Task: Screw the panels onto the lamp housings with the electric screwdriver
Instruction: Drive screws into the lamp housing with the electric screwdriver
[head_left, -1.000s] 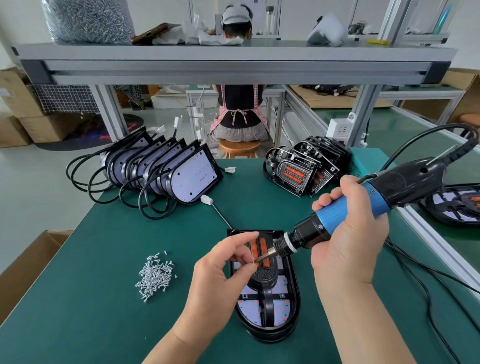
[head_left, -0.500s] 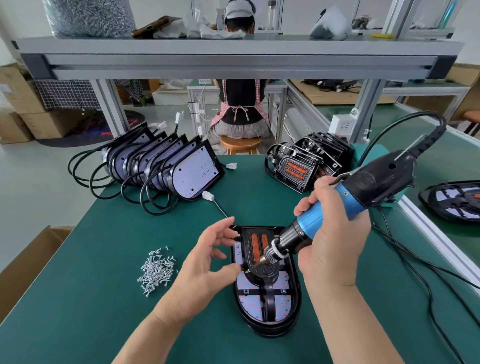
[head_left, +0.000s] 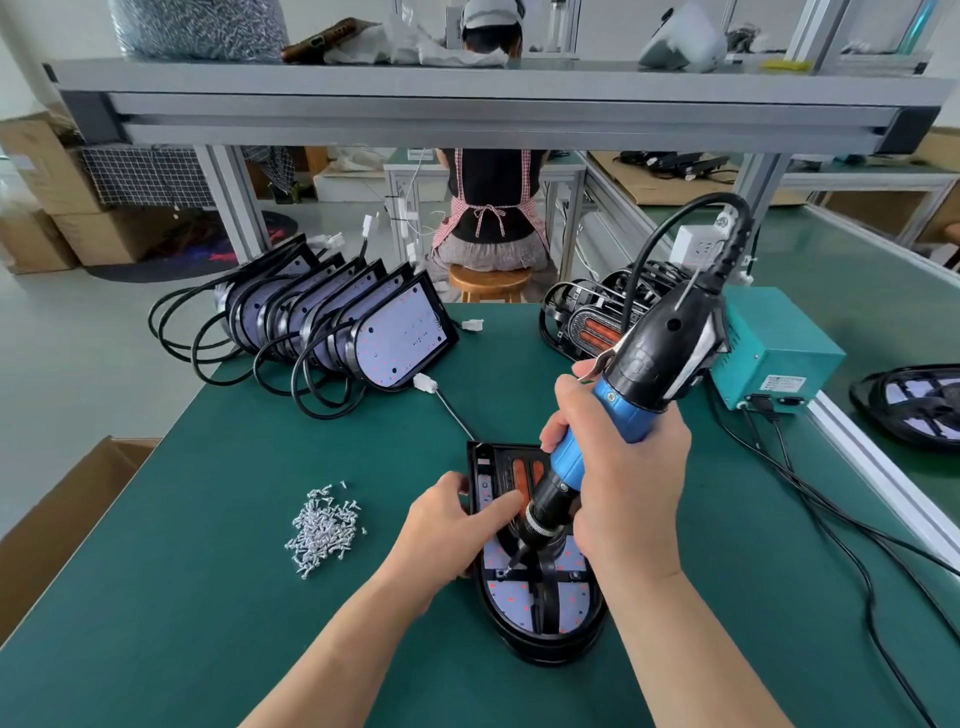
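Right hand (head_left: 623, 483) is wrapped tight around the blue barrel of the screwdriver (head_left: 641, 364). Left hand (head_left: 449, 525) clamps the housing (head_left: 545, 642) at its 9 o'clock rim, fingers curled over onto the panel (head_left: 511, 597).

The housing lies flat on the green table (head_left: 208, 545), right in front of the person, long axis running 12 to 6, rounded end at 6. The panel sits inside it, under a black cross-brace.

The line that matters is the driver's. It leans from 1 o'clock up high down towards 7, and the bit lands on a screw (head_left: 502, 571) on the panel's left half, just below the left fingers. The right hand is the nearer one to that screw. My read: the tilt wants straightening before the trigger goes, or the bit may skate off the head.

Loose screws (head_left: 324, 525) are heaped at 9 o'clock of the housing, well apart. A row of lamps (head_left: 337, 322) with coiled leads leans at 11, another black stack (head_left: 584, 322) at 1, and a teal power box (head_left: 774, 353) at 2. A metal shelf (head_left: 467, 93) spans overhead, and beyond it a seated person (head_left: 491, 208) faces away.
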